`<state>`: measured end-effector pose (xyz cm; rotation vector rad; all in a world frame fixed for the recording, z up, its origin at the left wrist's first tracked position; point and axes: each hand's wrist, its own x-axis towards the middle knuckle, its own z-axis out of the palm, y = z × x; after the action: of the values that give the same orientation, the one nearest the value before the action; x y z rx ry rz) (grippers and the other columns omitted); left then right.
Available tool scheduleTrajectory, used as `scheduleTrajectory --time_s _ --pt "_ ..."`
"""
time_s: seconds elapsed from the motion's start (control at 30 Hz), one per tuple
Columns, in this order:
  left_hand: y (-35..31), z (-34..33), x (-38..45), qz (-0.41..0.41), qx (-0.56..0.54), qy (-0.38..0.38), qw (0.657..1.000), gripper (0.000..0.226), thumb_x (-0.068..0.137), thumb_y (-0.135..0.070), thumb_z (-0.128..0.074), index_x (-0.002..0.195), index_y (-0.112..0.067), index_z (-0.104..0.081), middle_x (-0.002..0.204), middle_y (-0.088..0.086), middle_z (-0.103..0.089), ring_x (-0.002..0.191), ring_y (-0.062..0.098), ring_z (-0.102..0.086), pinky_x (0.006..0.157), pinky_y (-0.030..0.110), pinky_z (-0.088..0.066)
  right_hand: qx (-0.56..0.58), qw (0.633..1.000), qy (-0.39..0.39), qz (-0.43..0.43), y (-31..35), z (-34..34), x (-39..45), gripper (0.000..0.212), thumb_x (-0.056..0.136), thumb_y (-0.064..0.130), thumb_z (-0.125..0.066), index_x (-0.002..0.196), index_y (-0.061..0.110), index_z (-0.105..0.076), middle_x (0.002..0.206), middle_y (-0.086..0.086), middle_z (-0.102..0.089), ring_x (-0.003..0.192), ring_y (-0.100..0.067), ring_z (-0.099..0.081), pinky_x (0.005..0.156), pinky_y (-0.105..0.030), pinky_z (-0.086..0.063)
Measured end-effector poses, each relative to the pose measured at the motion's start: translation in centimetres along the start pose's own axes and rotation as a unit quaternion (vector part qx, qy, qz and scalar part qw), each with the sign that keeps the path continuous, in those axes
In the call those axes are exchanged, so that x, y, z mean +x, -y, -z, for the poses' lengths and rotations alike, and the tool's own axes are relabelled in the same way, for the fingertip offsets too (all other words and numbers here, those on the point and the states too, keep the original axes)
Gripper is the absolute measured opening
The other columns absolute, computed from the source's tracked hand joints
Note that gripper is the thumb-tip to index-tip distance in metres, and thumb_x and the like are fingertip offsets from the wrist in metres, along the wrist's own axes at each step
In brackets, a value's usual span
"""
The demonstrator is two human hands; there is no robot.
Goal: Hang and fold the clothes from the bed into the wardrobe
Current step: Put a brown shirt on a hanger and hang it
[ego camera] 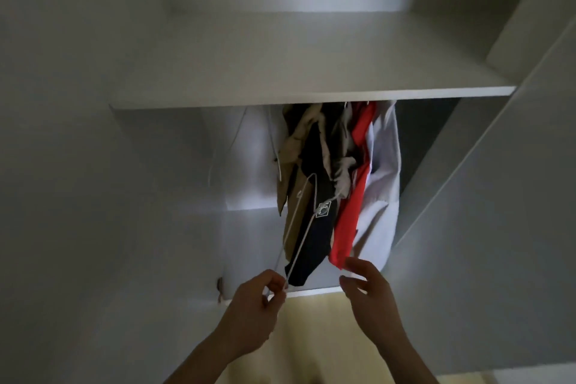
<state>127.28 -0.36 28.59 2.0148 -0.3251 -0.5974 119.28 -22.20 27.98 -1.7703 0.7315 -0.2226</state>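
White wire hanger [81, 229], thin and angular, pinched by left hand [255, 310]; right hand [367, 287] loosely spread beside smooth red garment [350, 212].

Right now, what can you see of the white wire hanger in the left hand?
The white wire hanger is thin, bare and carries no garment. It slants from the left hand, whose fingertips pinch its lower end, up to a bend in front of the hanging dark garment. Its hook cannot be made out.

Wardrobe [311, 50]: white. Hanging garments: tan jacket [294, 146], navy garment [314, 227] with white emblem, red garment [352, 215], white garment [385, 171]. Wire hanger [81, 227]: white.
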Motion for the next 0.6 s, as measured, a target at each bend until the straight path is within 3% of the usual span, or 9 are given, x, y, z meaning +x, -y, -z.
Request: scheduleTrajectory --time_s 0.1,0.17,0.27,0.4,0.6 --pt "1.0 -0.3 0.1 -0.041 0.024 0.055 0.997 0.011 0.102 -0.023 -0.061 0.097 -0.033 -0.060 0.081 -0.025 -0.065 0.051 0.005 -0.054 0.049 0.019 -0.049 0.004 0.998 -0.035 -0.054 -2.1 -0.7 -4.0 0.030 0.095 0.010 -0.070 0.116 0.032 -0.067 0.121 0.012 -0.070 0.097 -0.015 -0.071 0.090 -0.038 -0.059" --pt "1.5 -0.9 -0.3 -0.054 0.007 0.077 0.996 0.010 0.102 -0.022 -0.061 0.097 -0.030 -0.059 0.078 -0.016 -0.066 0.050 0.007 -0.051 0.048 0.020 -0.047 0.009 0.995 -0.059 -0.086 -3.1 -0.9 -6.9 0.029 0.095 0.012 -0.070 0.117 0.032 -0.067 0.120 0.014 -0.070 0.099 -0.016 -0.070 0.094 -0.045 -0.059" --pt "1.5 -2.8 -1.9 -0.068 -0.023 0.123 0.990 0.007 0.103 -0.020 -0.060 0.097 -0.020 -0.055 0.066 0.007 -0.062 0.046 0.018 -0.051 0.046 0.030 -0.046 0.022 0.988 -0.113 -0.103 -4.4 -0.1 -11.3 0.031 0.094 0.014 -0.071 0.114 0.037 -0.067 0.115 0.020 -0.071 0.094 -0.010 -0.072 0.085 -0.038 -0.061" --pt "1.4 -6.3 -4.5 -0.096 -0.001 0.191 0.977 0.011 0.099 -0.028 -0.065 0.094 -0.027 -0.055 0.092 -0.005 -0.066 0.058 0.015 -0.060 0.054 0.030 -0.050 0.051 0.973 -0.191 -0.121 -5.7 2.6 -17.2 0.032 0.093 0.008 -0.070 0.110 0.036 -0.070 0.109 0.019 -0.075 0.087 -0.007 -0.073 0.078 -0.033 -0.061" --pt "0.6 -10.8 -10.2 -0.134 0.028 0.309 0.941 0.011 0.094 -0.036 -0.066 0.089 -0.033 -0.056 0.094 -0.003 -0.066 0.060 0.017 -0.063 0.052 0.030 -0.052 0.079 0.947 -0.288 -0.119 -7.4 6.9 -27.8 0.031 0.094 0.009 -0.069 0.112 0.034 -0.070 0.106 0.020 -0.075 0.089 -0.009 -0.075 0.079 -0.035 -0.062"
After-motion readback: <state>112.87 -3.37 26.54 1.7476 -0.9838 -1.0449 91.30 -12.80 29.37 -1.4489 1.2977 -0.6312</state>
